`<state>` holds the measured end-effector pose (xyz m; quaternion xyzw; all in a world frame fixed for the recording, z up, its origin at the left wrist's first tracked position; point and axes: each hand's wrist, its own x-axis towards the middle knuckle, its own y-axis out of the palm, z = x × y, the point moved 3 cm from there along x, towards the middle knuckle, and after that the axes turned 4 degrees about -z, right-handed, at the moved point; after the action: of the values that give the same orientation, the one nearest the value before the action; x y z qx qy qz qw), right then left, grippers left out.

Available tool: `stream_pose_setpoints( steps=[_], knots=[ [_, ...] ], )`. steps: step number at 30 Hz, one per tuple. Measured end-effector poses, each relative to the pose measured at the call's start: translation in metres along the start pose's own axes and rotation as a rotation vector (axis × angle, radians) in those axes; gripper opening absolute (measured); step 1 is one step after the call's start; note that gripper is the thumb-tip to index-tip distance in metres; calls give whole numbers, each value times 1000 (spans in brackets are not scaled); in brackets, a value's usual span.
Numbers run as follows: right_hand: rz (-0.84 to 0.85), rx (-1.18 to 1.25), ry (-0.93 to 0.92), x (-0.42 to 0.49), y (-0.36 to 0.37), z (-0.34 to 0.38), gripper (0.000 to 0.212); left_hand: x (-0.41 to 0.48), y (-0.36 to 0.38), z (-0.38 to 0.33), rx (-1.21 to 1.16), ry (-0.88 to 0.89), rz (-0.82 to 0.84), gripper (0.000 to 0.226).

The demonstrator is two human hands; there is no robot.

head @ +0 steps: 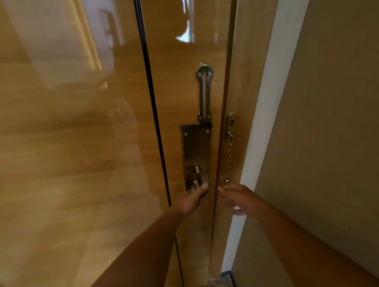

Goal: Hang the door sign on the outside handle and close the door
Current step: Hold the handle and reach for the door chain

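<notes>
A glossy wooden door fills the middle of the head view, its right edge against the frame. A metal lock plate carries the inside handle. My left hand is wrapped on that handle, thumb up on the plate. My right hand hovers beside the door edge with fingers spread and nothing in it. No door sign is in view; the outside handle is hidden.
A chain-guard track is screwed on above the lock plate. A security chain hangs loose from its frame bracket. A shiny wood panel lies left, and a beige wall with white trim right.
</notes>
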<state>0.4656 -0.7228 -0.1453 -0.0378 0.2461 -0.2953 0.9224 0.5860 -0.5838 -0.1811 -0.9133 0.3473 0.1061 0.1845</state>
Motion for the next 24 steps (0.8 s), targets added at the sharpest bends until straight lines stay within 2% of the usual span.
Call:
stream_pose_setpoints(
  steps=[2,6,7,10,11,15,21,24],
  knots=[
    [10,2,16,7,-3,3,15,10,-3,-6,-16,-6,9,97],
    [-16,23,33,18,-12,5,19,28,-2,-11,39,-4,-20,125],
    [-21,13,37,20,-14,5,21,32,-1,-9,74,28,-62,121],
    [-29,-23,43,26,-17,6,26,39,-1,-3,237,152,-231,79],
    [-26,-32,42,28,-17,6,24,43,-1,-1,266,162,-259,76],
    [-4,-39,42,35,-15,6,19,55,-2,8,312,217,-289,86],
    [-2,-39,51,39,-9,10,31,60,-5,5,331,277,-271,76],
    [14,-47,56,36,-6,9,28,62,-6,2,339,286,-259,75]
  ],
)
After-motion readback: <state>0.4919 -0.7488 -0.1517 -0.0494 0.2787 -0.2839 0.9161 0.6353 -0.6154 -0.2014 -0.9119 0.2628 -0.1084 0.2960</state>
